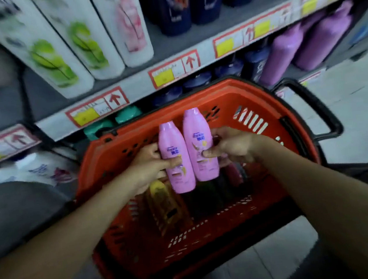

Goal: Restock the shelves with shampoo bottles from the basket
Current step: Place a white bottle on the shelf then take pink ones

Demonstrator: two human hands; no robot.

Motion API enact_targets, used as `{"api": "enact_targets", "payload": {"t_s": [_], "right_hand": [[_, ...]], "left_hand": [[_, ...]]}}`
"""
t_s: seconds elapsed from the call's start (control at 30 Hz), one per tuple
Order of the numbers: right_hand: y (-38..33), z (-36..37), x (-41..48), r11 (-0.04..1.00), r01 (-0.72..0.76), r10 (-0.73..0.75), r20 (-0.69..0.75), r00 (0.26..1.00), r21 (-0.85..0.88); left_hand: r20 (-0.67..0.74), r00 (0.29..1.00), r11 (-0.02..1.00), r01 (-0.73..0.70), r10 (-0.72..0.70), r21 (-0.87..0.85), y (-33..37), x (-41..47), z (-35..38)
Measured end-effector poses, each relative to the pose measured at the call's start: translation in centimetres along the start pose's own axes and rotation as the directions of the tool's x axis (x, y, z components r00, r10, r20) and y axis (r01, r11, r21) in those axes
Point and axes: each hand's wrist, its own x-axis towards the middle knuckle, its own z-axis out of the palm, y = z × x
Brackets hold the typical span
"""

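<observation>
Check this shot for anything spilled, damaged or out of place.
Nothing stands out. The left hand and right hand each hold an intact pink bottle upright over the red basket; no spill is visible.

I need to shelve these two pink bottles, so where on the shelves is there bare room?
A bare grey patch of upper shelf lies left of the green-label white bottles, though blurred. Elsewhere the white bottles and dark blue bottles stand tightly packed. The lower shelf's teal caps, blue caps and purple bottles look crowded.
</observation>
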Motion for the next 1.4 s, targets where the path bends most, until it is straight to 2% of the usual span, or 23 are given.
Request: {"api": "enact_targets", "payload": {"t_s": [0.13, 0.3, 0.5, 0.67, 0.83, 0.97, 1.13, 1.27, 1.4], "right_hand": [[-5.5, 2.2, -4.8, 0.986, 0.156, -0.155, 0.018, 0.988, -0.052], [-13.5, 7.1, -10.4, 0.927, 0.363, -0.363, 0.017, 0.932, -0.097], [-23.3, 13.8, -15.0, 0.821, 0.546, -0.54, 0.084, 0.838, -0.167], [-30.6, 19.8, -16.7, 0.723, 0.663, -0.647, 0.146, 0.748, -0.191], [-36.4, 26.4, -15.4, 0.6, 0.782, -0.773, 0.131, 0.621, -0.167], [-40.4, 32.3, -12.8, 0.512, 0.831, -0.836, 0.095, 0.54, -0.217], [-44.1, 39.3, -8.7, 0.376, 0.867, -0.921, -0.026, 0.389, -0.328], [-45.6, 42.8, -5.6, 0.397, 0.837, -0.914, -0.076, 0.399, -0.377], [-46.4, 44.0, -3.2, 0.438, 0.82, -0.897, -0.127, 0.423, -0.369]], "left_hand": [[-0.021, 0.983, 0.981, -0.18, 0.181, 0.067, 5.9, -5.9, -1.8], [-0.05, 0.912, 0.913, -0.403, 0.406, 0.066, 12.8, -14.3, -5.0], [-0.129, 0.801, 0.811, -0.575, 0.585, 0.113, 20.0, -22.9, -11.0], [-0.177, 0.704, 0.726, -0.662, 0.688, 0.185, 25.2, -28.3, -17.0], [-0.263, 0.587, 0.643, -0.717, 0.766, 0.271, 29.0, -32.4, -23.5], [-0.341, 0.495, 0.594, -0.739, 0.799, 0.318, 30.9, -34.8, -28.8], [-0.456, 0.444, 0.603, -0.739, 0.771, 0.3, 31.7, -35.4, -35.0], [-0.538, 0.412, 0.618, -0.733, 0.736, 0.284, 31.5, -34.4, -38.5], [-0.559, 0.419, 0.616, -0.755, 0.716, 0.223, 31.3, -32.7, -40.2]]}}
